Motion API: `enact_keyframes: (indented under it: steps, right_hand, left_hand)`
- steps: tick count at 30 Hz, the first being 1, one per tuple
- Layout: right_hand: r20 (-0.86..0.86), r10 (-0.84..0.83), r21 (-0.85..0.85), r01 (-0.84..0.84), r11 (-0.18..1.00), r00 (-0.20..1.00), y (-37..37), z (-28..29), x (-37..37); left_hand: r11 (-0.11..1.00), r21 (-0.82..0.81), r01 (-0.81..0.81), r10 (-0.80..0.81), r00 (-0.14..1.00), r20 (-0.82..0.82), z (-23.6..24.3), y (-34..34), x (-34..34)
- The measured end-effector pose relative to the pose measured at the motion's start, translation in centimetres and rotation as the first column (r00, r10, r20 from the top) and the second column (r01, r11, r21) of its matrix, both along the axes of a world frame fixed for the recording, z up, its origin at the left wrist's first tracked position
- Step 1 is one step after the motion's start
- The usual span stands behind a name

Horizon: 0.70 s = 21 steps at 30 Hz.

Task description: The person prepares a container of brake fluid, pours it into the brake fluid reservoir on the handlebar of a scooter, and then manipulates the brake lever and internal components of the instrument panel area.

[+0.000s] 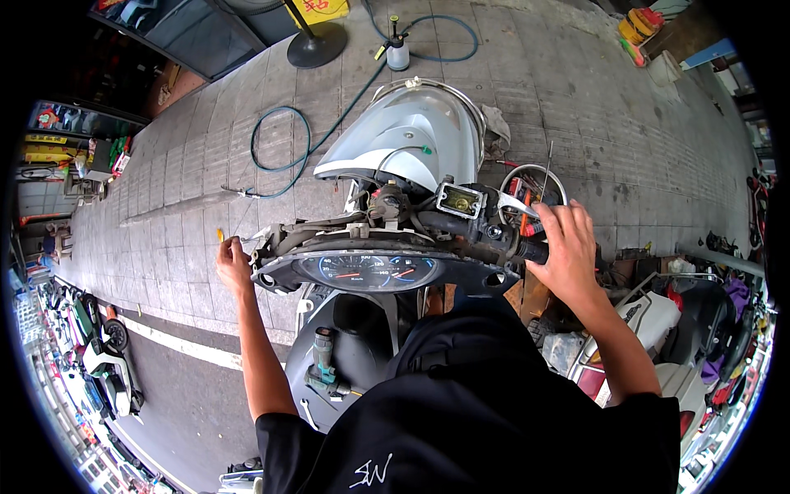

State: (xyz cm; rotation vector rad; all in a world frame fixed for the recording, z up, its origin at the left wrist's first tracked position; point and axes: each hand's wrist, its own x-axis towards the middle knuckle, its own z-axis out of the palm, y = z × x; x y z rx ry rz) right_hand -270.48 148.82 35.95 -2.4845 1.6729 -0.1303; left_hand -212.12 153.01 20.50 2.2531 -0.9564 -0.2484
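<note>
One open reservoir sits on the scooter handlebar; right of it the right hand curls over brake lever and grip. Near the bar's other end, the left hand has its fingers bunched; what they pinch, I cannot tell. Numerals mark the dial, white letters the black shirt, printed characters a yellow sign.

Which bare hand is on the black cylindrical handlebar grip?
The right hand, touching that grip; the left hand is beside the left end of the dark curved instrument panel.
</note>
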Motion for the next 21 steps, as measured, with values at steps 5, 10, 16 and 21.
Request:
enact_keyframes:
  steps: [5, 10, 16, 21]
  right_hand:
    - [0.063, 0.023, -0.141, -0.014, 0.990, 0.998, -0.6, 1.0, 1.5]
    - [0.014, -0.075, 0.067, 0.074, 0.995, 0.997, 0.0, 0.3, 0.6]
    - [0.047, 0.038, -0.168, -0.029, 0.985, 0.998, -0.5, 1.0, 1.5]
    - [0.043, -0.016, -0.033, 0.017, 0.999, 0.999, -0.1, 0.4, 0.8]
  left_hand:
    - [1.000, -0.024, -0.001, 0.000, 1.000, -0.021, 0.0, 0.2, 0.0]
    - [1.000, -0.019, 0.012, -0.012, 1.000, -0.005, 0.3, -0.1, -0.2]
    - [1.000, 0.019, 0.001, -0.002, 1.000, 0.025, 0.2, 0.1, -0.2]
    - [1.000, 0.000, -0.006, 0.006, 1.000, 0.024, 0.1, 0.2, 0.0]
